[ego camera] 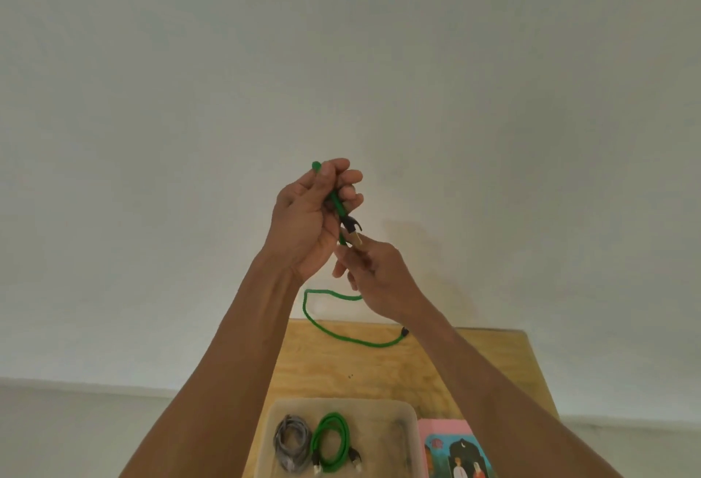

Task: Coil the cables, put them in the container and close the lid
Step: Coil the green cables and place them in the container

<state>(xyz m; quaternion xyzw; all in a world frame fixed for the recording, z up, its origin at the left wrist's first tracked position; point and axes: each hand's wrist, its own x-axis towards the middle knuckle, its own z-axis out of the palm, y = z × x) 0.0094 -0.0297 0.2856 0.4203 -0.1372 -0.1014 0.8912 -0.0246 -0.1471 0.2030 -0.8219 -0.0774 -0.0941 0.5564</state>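
— What is being held, and how?

— A green cable point(335, 201) is gripped in the left hand point(308, 219), with the fingers curled round it and a bend of it poking out above the knuckles. Its plug end point(351, 229) is pinched by the right hand point(373, 274) just below and to the right, the two hands almost touching, raised in front of the wall point(379, 60).

— And the rest of the cable?

— It is left hanging below the hands in a slack loop, with the far plug point(404, 332) lying on the far part of the wooden table point(485, 356). The coil is judged barely begun.

— How should this step be done well?

— The first loop should be fixed firmly in the left hand, and the slack fed up by the right in even turns (a slight twist per turn is likely needed, so that kinks are avoided). The loops should be kept small enough for the container.

— Where is that?

— At the near edge, a clear plastic container point(402, 411) is seen open, with a coiled grey cable point(291, 441) and a coiled green cable point(330, 443) already laid inside, side by side. A pink box point(440, 428) is set just to its right. No lid can be identified with certainty.
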